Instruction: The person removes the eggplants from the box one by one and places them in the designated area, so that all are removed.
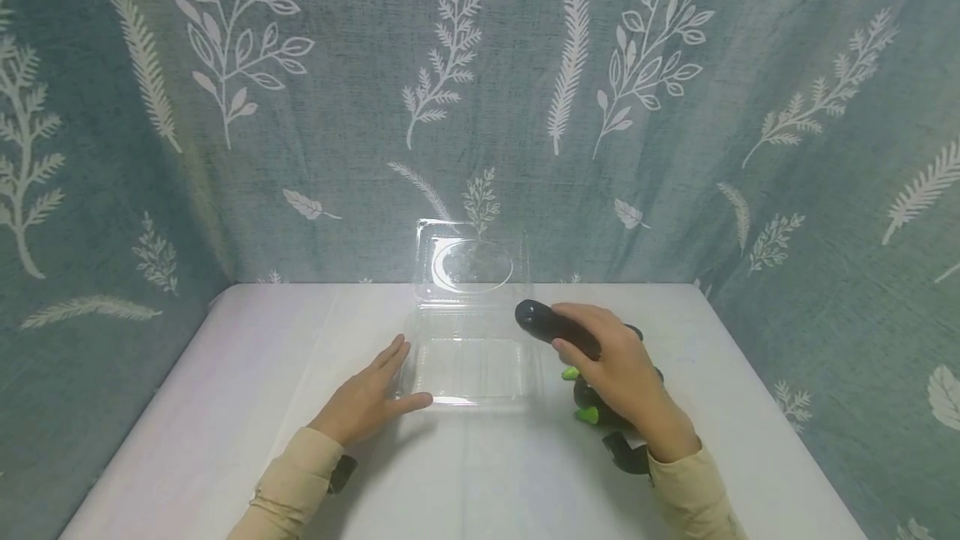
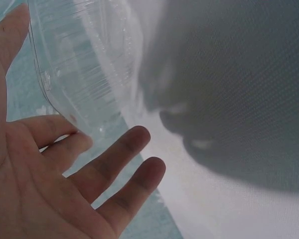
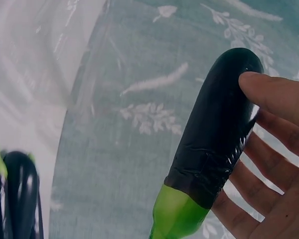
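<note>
A dark eggplant [image 1: 557, 329] with a green stem end [image 3: 179, 214] is held by my right hand [image 1: 617, 361], thumb on one side and fingers on the other. It is raised just right of a clear plastic clamshell container [image 1: 468, 401], whose lid [image 1: 472, 261] stands up at the back. My left hand [image 1: 367, 398] is at the container's left front corner, its fingers spread and fairly straight. In the left wrist view, the thumb [image 2: 12, 35] and some fingers touch the clear rim. More eggplants [image 3: 21, 194] lie beneath my right hand, partly hidden in the head view.
A white table [image 1: 360, 498] carries everything. Behind it and at both sides hangs a grey-green curtain [image 1: 345, 148] with white leaf prints. Dark straps with cameras sit at both wrists, the right one [image 1: 628, 452] close to the lying eggplants.
</note>
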